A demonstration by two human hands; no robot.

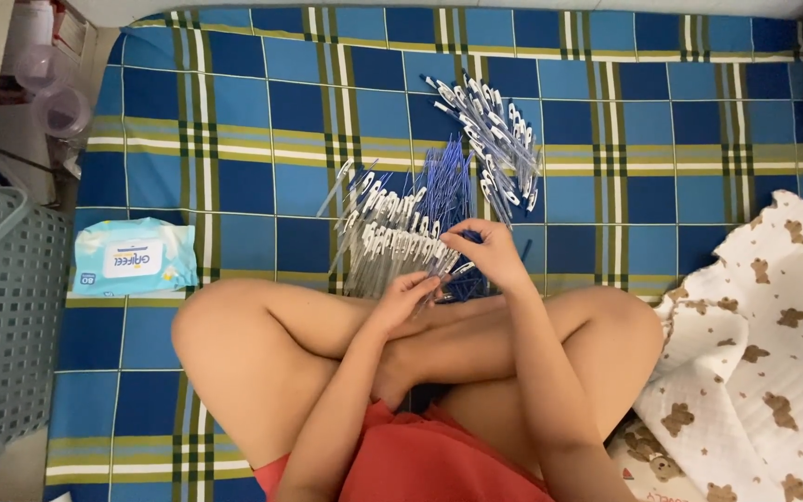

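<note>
Basket [6, 307], grey plastic, stands off the left edge of the bed; contents not visible. Two clear cups [53, 88] sit past the top-left corner, insides unclear. Wipes pack [135, 256], light blue, lies near the left edge.

Person sits cross-legged at the bed's near edge. Right hand [490, 253] reaches forward, fingertips pinched on a pen [462, 270] at the near end of the barrel pile [392, 237]. Left hand [406, 296] lies just beside it, fingers curled around the same pen's lower end. Both forearms angle inward over the knees.

Barrel pile, clear with blue refills [448, 181] fanned behind it, lies mid-bed, just ahead of the shins. Finished pens [494, 139] heaped farther back, slightly right.

Surface: blue checked sheet [262, 112]. White bear-print blanket [764, 344] bunched at the right edge.
</note>
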